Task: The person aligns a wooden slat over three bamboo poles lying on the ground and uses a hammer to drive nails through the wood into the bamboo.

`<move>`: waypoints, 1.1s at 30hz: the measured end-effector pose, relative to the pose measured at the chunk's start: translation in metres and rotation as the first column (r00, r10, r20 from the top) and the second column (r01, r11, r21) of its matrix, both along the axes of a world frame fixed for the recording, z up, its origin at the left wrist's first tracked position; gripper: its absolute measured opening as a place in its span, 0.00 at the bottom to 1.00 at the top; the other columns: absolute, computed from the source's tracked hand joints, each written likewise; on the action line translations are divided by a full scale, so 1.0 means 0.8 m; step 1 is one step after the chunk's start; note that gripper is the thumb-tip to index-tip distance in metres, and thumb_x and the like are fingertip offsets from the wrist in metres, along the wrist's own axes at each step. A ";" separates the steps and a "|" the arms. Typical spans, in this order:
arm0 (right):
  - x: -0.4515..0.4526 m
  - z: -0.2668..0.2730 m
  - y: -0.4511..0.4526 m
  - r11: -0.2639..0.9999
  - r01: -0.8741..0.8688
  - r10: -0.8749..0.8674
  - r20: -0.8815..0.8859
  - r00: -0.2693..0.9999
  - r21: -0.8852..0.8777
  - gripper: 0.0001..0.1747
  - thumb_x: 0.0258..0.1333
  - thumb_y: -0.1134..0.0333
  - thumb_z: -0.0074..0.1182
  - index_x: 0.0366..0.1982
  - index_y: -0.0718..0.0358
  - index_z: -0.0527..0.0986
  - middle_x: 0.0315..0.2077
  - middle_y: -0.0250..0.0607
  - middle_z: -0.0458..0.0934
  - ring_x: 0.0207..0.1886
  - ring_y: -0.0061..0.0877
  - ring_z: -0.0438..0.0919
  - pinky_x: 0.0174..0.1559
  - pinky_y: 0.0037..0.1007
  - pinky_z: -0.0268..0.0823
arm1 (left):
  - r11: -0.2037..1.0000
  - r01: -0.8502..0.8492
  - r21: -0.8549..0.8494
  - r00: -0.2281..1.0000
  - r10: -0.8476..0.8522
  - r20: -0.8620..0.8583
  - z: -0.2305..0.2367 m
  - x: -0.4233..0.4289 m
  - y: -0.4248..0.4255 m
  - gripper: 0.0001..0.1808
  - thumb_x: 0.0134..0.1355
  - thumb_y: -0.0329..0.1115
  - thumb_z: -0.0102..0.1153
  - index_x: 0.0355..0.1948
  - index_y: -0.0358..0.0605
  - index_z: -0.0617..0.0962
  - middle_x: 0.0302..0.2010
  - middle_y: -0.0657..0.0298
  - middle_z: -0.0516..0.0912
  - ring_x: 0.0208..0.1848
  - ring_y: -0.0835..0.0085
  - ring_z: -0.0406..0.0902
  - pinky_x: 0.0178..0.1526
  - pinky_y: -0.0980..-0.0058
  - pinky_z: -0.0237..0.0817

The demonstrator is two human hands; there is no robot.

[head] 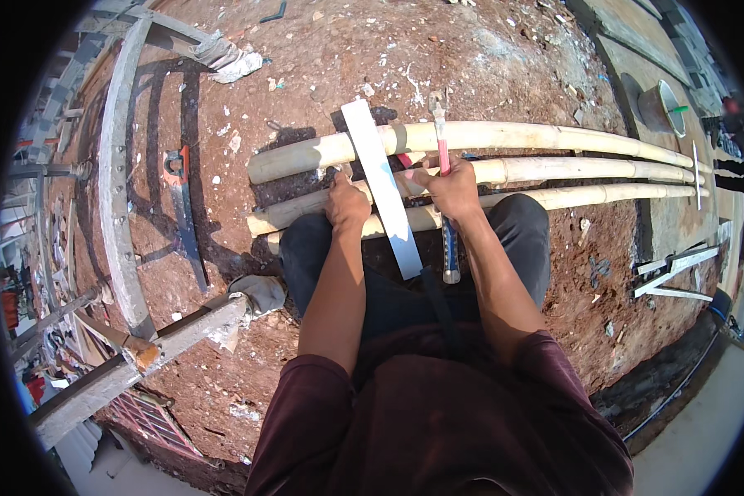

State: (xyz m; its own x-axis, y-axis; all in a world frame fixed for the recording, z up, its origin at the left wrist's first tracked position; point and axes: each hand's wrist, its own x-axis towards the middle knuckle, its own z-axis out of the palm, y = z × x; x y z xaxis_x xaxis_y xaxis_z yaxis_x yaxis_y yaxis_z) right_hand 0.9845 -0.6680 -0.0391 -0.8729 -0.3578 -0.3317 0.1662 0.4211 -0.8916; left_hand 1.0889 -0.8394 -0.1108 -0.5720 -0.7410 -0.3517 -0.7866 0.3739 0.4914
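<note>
Three bamboo poles lie side by side across the ground before my knees: a far pole [496, 134], a middle pole [533, 169] and a near pole [570, 196]. A flat white slat [381, 180] lies crosswise over them near their left ends. My right hand [456, 189] grips a hammer [443, 146] with a red and blue handle, its head pointing away from me, just right of the slat. Left of the slat, my left hand [349, 199] is at the middle pole with curled fingers. Something small and dark shows at its fingertips; whether it is held is unclear.
A handsaw [186, 217] with an orange handle lies on the soil at left, beside a concrete-spattered frame [115, 180]. Another thin slat [696, 173] crosses the poles' far right ends. A bucket [666, 108] stands on the concrete slab; white offcuts [676, 273] lie at right.
</note>
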 end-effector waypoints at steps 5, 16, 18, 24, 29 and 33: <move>0.064 -0.054 -0.027 0.976 0.004 0.010 -0.062 0.998 0.217 0.31 0.36 0.58 0.84 0.37 0.73 0.82 0.35 0.58 0.87 0.39 0.44 0.88 0.46 0.39 0.78 | 0.994 -0.111 0.026 0.993 0.112 -0.046 0.012 0.000 0.007 0.18 0.67 0.27 0.49 0.57 0.34 0.72 0.53 0.36 0.83 0.58 0.37 0.80 0.62 0.48 0.69; 0.096 -0.078 -0.041 0.942 -0.025 0.030 -0.010 1.000 0.335 0.43 0.38 0.55 0.81 0.50 0.78 0.75 0.39 0.66 0.85 0.46 0.53 0.86 0.52 0.44 0.77 | 0.990 -0.141 0.003 0.987 0.141 -0.081 0.016 0.008 0.009 0.17 0.66 0.26 0.52 0.55 0.37 0.72 0.51 0.35 0.84 0.56 0.35 0.80 0.61 0.47 0.70; 0.097 -0.078 -0.044 0.952 0.002 -0.001 -0.001 1.000 0.305 0.42 0.39 0.56 0.80 0.48 0.79 0.75 0.39 0.67 0.85 0.46 0.53 0.86 0.52 0.44 0.78 | 0.990 -0.140 -0.014 0.986 0.138 -0.095 0.016 0.009 0.004 0.16 0.66 0.26 0.51 0.55 0.37 0.72 0.50 0.35 0.84 0.56 0.36 0.81 0.61 0.47 0.70; 0.098 -0.077 -0.047 0.947 0.052 -0.061 0.019 0.998 0.317 0.40 0.38 0.57 0.81 0.46 0.79 0.75 0.38 0.67 0.85 0.44 0.52 0.87 0.50 0.43 0.78 | 0.974 -0.086 -0.212 0.992 0.064 -0.108 0.027 0.013 0.001 0.13 0.70 0.27 0.51 0.54 0.39 0.73 0.52 0.43 0.83 0.51 0.40 0.82 0.54 0.47 0.74; 0.102 -0.077 -0.051 0.957 0.083 -0.094 0.027 0.995 0.277 0.39 0.36 0.57 0.81 0.44 0.78 0.76 0.37 0.64 0.86 0.43 0.50 0.87 0.50 0.43 0.78 | 0.952 -0.152 -0.265 0.834 -0.020 -0.552 0.000 0.014 -0.018 0.09 0.71 0.27 0.54 0.49 0.36 0.77 0.46 0.47 0.84 0.47 0.45 0.84 0.50 0.55 0.75; 0.104 -0.082 -0.053 0.958 0.102 -0.103 -0.013 0.995 0.269 0.38 0.34 0.56 0.83 0.41 0.77 0.77 0.33 0.56 0.86 0.37 0.41 0.86 0.46 0.39 0.77 | 0.998 -0.064 0.000 0.596 0.038 -0.802 -0.020 -0.020 -0.033 0.10 0.68 0.23 0.58 0.50 0.37 0.80 0.43 0.49 0.86 0.45 0.56 0.85 0.49 0.65 0.74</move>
